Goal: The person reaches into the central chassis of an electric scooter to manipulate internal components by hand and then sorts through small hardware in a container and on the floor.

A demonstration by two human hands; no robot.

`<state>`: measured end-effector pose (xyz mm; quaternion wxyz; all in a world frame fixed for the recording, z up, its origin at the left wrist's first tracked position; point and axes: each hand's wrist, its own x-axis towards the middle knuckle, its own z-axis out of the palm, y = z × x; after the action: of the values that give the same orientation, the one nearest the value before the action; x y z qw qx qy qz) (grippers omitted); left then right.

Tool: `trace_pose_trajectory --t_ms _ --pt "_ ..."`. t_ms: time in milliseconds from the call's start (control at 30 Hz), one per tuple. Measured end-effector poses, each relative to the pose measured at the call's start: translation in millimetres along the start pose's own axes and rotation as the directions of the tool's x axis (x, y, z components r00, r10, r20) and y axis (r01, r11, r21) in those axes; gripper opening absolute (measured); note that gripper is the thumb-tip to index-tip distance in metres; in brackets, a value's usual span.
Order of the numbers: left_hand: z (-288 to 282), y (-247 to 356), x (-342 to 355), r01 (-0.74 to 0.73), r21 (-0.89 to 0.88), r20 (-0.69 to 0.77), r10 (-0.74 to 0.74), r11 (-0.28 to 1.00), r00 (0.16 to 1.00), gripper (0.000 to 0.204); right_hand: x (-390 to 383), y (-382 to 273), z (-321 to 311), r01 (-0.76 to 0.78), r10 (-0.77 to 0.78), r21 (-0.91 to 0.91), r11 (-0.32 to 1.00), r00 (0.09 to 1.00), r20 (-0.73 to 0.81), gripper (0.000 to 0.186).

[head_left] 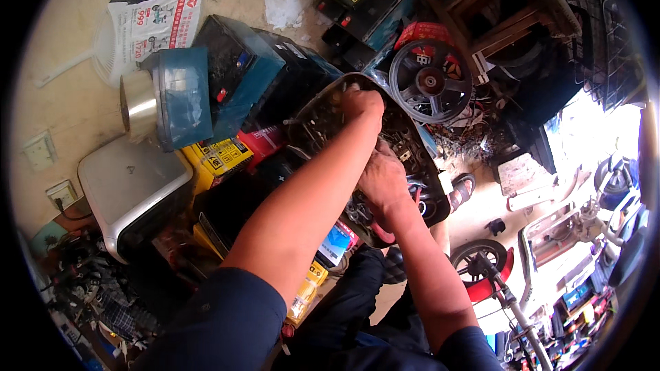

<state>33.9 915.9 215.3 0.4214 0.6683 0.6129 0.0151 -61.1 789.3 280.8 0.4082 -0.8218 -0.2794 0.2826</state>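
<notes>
A dark metal tray [424,130] full of small loose metal parts [407,153] lies in front of me, tilted in the view. Deep in its far end is my left hand [362,102], fingers bent and bunched together; what they hold, if anything, is hidden. My right hand [385,177] is over the middle of the same tray, closer to me, its fingers curled down among the parts. Whatever is in that hand is out of sight too. A red curved handle [382,232] shows at the near end, below the right wrist.
Blue-and-black batteries [249,72] stand left of the tray, with a silver-topped case [134,175] beyond them. Right of the tray's far end leans a black spoked wheel [430,82]. A red-fendered wheel [478,261] and a sandalled foot [462,191] are at right.
</notes>
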Motion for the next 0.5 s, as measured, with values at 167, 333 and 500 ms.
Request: trace_pose_trajectory --t_ms 167,333,500 --pt "3.1 -30.4 51.4 -0.283 0.634 0.164 0.233 0.720 0.959 0.031 5.1 -11.9 -2.4 0.100 -0.100 -0.002 0.995 0.994 -0.035 0.045" --pt "-1.0 18.2 -10.9 -0.020 0.089 0.097 0.012 0.996 0.995 0.026 1.4 -0.3 5.4 -0.094 0.093 -0.003 0.996 0.992 -0.084 0.040" --pt "-6.6 -14.3 27.3 -0.162 0.056 0.091 0.156 0.985 0.984 0.025 5.7 -10.8 6.7 -0.096 0.097 0.020 0.995 0.995 -0.012 0.047"
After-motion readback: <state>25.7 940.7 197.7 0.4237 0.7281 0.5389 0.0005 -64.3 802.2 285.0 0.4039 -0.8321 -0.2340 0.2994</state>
